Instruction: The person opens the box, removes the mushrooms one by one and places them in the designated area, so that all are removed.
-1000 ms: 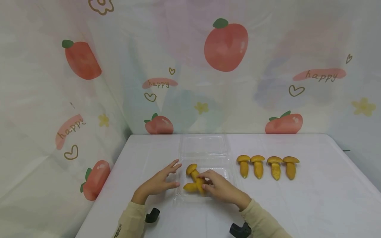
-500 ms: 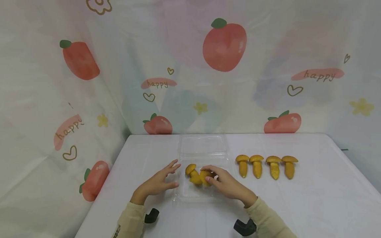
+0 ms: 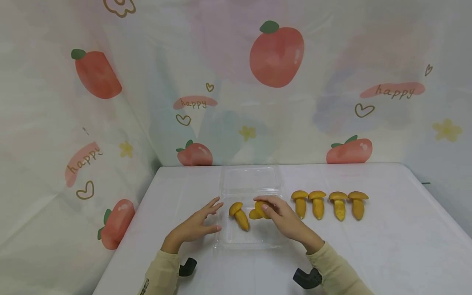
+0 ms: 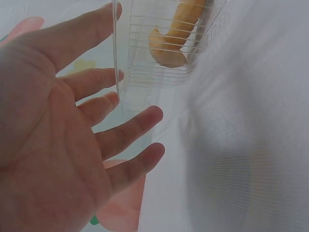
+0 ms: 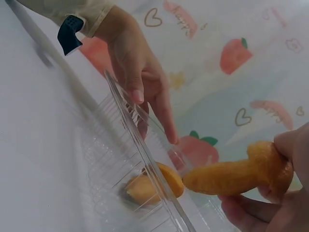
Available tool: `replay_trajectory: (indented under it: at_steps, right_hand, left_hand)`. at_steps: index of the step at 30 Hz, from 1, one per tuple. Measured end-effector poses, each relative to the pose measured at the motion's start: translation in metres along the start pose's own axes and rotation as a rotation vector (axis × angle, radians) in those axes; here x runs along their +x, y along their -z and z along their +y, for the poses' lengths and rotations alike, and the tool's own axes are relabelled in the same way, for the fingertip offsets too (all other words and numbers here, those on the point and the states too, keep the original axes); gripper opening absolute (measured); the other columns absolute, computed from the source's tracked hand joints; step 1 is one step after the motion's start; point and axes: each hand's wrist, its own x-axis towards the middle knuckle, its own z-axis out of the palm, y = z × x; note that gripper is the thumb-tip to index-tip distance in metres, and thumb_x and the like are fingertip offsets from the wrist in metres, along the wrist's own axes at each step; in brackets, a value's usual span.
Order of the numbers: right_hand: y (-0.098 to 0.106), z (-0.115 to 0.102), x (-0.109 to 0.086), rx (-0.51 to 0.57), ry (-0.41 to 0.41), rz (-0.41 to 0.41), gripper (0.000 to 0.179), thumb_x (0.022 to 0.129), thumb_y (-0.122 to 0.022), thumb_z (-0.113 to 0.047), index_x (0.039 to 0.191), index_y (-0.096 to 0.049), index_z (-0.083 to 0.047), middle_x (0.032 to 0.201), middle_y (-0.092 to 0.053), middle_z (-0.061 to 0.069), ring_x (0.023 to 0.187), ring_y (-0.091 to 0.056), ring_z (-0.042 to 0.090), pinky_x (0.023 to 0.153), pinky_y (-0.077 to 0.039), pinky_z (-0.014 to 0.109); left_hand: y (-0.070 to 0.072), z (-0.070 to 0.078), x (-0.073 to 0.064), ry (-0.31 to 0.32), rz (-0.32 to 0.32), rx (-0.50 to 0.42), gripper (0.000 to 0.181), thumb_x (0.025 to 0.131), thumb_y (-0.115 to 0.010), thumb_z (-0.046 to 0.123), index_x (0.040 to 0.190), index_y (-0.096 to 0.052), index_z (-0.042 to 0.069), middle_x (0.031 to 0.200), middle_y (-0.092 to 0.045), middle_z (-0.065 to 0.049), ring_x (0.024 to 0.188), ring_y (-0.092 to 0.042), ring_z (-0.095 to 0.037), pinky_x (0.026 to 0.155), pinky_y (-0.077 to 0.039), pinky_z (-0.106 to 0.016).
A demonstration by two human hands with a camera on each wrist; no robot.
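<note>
A clear plastic clamshell box (image 3: 236,247) lies with its lid folded back on the white table. One yellow-brown mushroom (image 3: 241,219) rests inside it, cap toward the far left. My right hand (image 3: 287,219) holds a second mushroom (image 5: 222,177) by its cap between thumb and fingers, over the right half of the box; its stem points left. My left hand (image 3: 194,226) stays at the box's left side with fingers spread and nothing in them. In the left wrist view, some of its fingertips (image 4: 117,9) are right at the box's rim.
Several similar mushrooms (image 3: 339,207) stand in a row, caps away from me, right of the box. The transparent lid (image 3: 251,179) reaches to the table's back edge. A fruit-printed curtain (image 3: 236,61) hangs behind and to the left. Black wrist pieces (image 3: 307,278) sit by the sleeves.
My right hand has moved right and away from me with its mushroom, separating it from the one left in the box. The held mushroom has turned. My left hand has stayed nearly in place.
</note>
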Motion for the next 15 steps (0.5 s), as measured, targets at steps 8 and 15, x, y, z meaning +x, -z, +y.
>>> replay_trajectory:
  at_steps: [8, 15]
  right_hand:
    - [0.0037, 0.0046, 0.0055, 0.185, 0.013, 0.199, 0.035, 0.108, -0.046, -0.015, 0.14, -0.051, 0.0, 0.124, -0.062, 0.023, 0.106, -0.059, 0.005, 0.086, -0.053, 0.017]
    - [0.0045, 0.004, 0.0049, 0.272, -0.048, 0.383, 0.038, 0.111, -0.038, -0.022, 0.128, -0.054, 0.008, 0.111, -0.065, -0.01, 0.097, -0.061, 0.0, 0.086, -0.051, 0.012]
  left_hand:
    - [0.0007, 0.0002, 0.0, -0.003, -0.002, -0.012, 0.073, 0.097, -0.068, 0.024, 0.159, -0.032, 0.011, 0.171, -0.015, -0.012, 0.142, -0.046, -0.039, 0.116, -0.031, -0.069]
    - [0.0003, -0.0017, 0.0007, 0.003, -0.001, -0.017, 0.073, 0.097, -0.068, 0.025, 0.159, -0.032, 0.011, 0.171, -0.015, -0.011, 0.143, -0.045, -0.039, 0.115, -0.031, -0.069]
